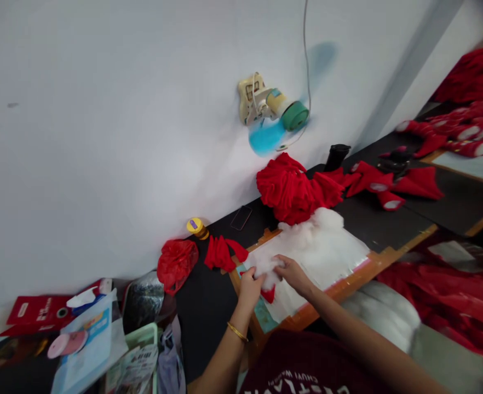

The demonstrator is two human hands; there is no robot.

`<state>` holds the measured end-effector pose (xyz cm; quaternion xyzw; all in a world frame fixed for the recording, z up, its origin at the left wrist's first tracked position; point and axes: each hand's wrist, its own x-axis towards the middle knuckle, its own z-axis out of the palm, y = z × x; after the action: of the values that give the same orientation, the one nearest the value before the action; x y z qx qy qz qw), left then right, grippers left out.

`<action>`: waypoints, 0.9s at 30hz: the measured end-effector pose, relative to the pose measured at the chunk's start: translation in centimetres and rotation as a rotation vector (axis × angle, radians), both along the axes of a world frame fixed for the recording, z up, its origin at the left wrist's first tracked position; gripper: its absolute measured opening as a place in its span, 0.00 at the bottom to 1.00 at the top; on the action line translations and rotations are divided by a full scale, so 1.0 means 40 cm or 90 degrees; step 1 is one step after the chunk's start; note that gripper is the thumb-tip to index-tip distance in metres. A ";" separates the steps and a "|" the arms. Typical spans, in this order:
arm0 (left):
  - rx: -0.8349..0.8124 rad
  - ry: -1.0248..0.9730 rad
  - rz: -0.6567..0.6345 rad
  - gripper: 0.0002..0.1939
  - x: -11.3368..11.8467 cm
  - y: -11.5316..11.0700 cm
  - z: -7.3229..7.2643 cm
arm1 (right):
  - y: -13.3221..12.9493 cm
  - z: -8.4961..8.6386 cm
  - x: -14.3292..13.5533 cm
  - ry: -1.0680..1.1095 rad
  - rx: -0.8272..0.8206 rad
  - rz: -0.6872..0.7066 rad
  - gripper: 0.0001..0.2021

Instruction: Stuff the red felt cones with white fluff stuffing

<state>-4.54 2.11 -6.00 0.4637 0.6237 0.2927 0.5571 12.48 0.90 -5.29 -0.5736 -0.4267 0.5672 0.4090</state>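
Note:
A tuft of white stuffing (266, 269) lies between my two hands above the white work surface (332, 268). My left hand (251, 285), with a gold bangle at the wrist, pinches the tuft's left side, and a small red fabric piece (268, 294) shows beneath. On the other side, my right hand (291, 271) has its fingers closed on the stuffing. More white stuffing (321, 223) is heaped at the back of the surface, against a large pile of red fabric (288, 186).
Left of the work surface are red pieces (222, 253), a red plastic bag (177, 265), a yellow-lidded jar (197, 227) and a phone (241, 218). A wall fan (278, 112) hangs above. Red stuffed items (379, 186) and a black cup (337, 157) stand right.

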 end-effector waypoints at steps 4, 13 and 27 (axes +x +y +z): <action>0.027 -0.160 0.004 0.35 0.005 -0.001 0.013 | 0.024 0.002 0.012 -0.018 -0.005 0.022 0.08; 0.055 -0.066 0.039 0.14 -0.002 0.017 0.015 | 0.035 0.024 0.031 0.130 -0.036 0.095 0.17; 0.041 -0.118 0.085 0.19 0.025 0.021 0.034 | 0.063 0.016 0.086 -0.079 -0.011 0.071 0.16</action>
<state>-3.53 2.94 -4.65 0.4097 0.5892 0.3908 0.5764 15.93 3.44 -4.63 -0.5863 -0.4776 0.5562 0.3445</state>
